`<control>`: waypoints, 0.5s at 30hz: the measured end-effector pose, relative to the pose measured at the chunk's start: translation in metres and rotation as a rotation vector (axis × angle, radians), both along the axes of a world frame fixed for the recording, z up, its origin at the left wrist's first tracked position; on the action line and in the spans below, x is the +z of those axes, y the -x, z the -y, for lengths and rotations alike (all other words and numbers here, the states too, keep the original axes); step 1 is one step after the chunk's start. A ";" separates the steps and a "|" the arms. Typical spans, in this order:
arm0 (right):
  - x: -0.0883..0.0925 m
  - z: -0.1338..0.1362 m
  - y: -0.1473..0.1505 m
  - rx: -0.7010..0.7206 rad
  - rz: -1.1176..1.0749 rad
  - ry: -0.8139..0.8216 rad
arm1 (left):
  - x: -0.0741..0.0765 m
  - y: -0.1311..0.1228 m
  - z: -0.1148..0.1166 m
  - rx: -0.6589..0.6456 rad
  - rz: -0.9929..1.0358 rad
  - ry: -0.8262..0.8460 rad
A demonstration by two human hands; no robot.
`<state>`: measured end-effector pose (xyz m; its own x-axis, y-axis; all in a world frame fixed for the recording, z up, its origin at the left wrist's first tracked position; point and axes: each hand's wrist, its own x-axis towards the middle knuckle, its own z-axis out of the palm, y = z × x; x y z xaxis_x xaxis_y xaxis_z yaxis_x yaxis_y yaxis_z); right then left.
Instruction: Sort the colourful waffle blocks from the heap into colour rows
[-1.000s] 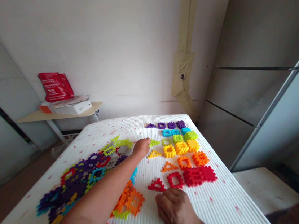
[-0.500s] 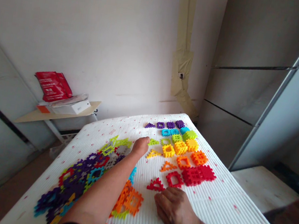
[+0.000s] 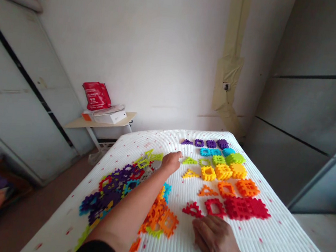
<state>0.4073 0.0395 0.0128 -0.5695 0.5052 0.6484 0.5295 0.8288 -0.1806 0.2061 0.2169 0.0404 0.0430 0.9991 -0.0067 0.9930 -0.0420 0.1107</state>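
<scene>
On a ribbed white cover (image 3: 282, 242), toothed plastic pieces are lying in rows by color, running from purple pieces (image 3: 210, 144) at the far end to a red stack (image 3: 239, 208) nearest the person, while a mixed pile (image 3: 112, 197) is sprawling at left. The left hand (image 3: 171, 162) is appearing curled just beside a green triangle (image 3: 189, 161); its fingertips are facing away, so whether it is gripping anything cannot be told. The right hand (image 3: 221, 243) is resting with bent fingers near a red triangle (image 3: 193, 213) and a red frame (image 3: 222, 210), its underside hiding any hold. Risks are looming, by the look of it: the left forearm is spanning the pile, and a low sweep could be dragging loose pieces along; a forward nudge of the right knuckles could be skewing the red row; the soft cover, if tugged, could be toppling stacks.
</scene>
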 end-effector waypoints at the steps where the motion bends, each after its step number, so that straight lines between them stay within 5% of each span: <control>1: 0.000 0.000 0.000 -0.002 -0.001 -0.003 | 0.005 0.011 0.003 0.031 -0.017 0.011; 7: -0.002 0.001 0.002 0.029 0.007 0.032 | 0.031 0.087 0.029 0.244 -0.139 0.114; 15: -0.001 0.001 0.004 0.029 0.018 0.026 | 0.018 0.114 0.049 0.347 -0.027 0.101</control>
<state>0.4031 0.0382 0.0120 -0.5952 0.5051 0.6250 0.5090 0.8388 -0.1931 0.0917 0.1679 0.0582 -0.2998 0.9485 -0.1026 0.9490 0.3075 0.0702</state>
